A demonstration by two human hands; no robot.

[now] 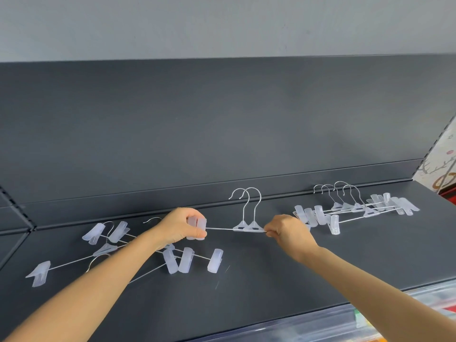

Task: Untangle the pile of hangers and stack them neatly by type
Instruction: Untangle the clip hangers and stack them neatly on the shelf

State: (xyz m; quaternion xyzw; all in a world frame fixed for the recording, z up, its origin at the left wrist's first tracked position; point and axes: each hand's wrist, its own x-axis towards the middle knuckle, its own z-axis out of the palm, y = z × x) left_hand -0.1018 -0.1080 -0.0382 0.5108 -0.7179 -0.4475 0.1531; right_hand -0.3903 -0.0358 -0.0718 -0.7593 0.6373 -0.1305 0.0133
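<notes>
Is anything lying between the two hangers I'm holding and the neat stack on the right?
Nothing visible does. The held hangers span from the left hand to the right hand, and the stack begins just beyond the right hand.

— Where does the head view look from?
— From the person's own head, wide-angle, facing forward and down over a dark shelf point(271, 280).
— How near?
— Close: the left hand point(183, 225) and right hand point(286, 230) meet mid-view on two clip hangers point(243, 225). The back panel point(222, 119) and grey wall point(222, 25) fill the top.
</notes>
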